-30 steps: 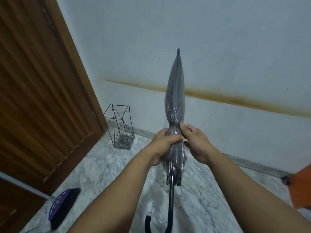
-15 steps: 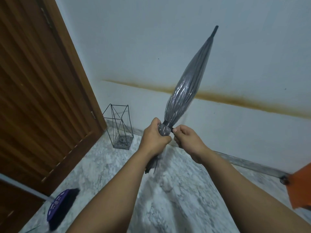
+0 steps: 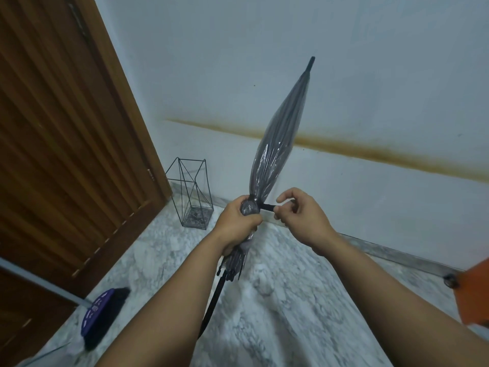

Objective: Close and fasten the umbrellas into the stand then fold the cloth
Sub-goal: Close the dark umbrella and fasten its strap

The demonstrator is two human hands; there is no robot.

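A closed grey see-through umbrella (image 3: 280, 133) points up and to the right, its black tip high against the wall. My left hand (image 3: 238, 223) is wrapped around its gathered canopy. My right hand (image 3: 299, 215) pinches the black fastening strap (image 3: 267, 207), which stretches out sideways from the canopy. The umbrella's black shaft (image 3: 211, 305) runs down between my forearms; its handle is out of view. An empty black wire umbrella stand (image 3: 191, 192) sits on the floor in the corner, to the left of my hands.
A brown wooden door (image 3: 66, 133) fills the left side. A purple broom (image 3: 103, 316) with a grey handle lies on the marble floor at the lower left. An orange object (image 3: 473, 292) shows at the right edge. A white wall with a rusty stain is ahead.
The umbrella has tilted from upright to leaning right. My right hand has moved away from the canopy and drawn the strap out sideways.
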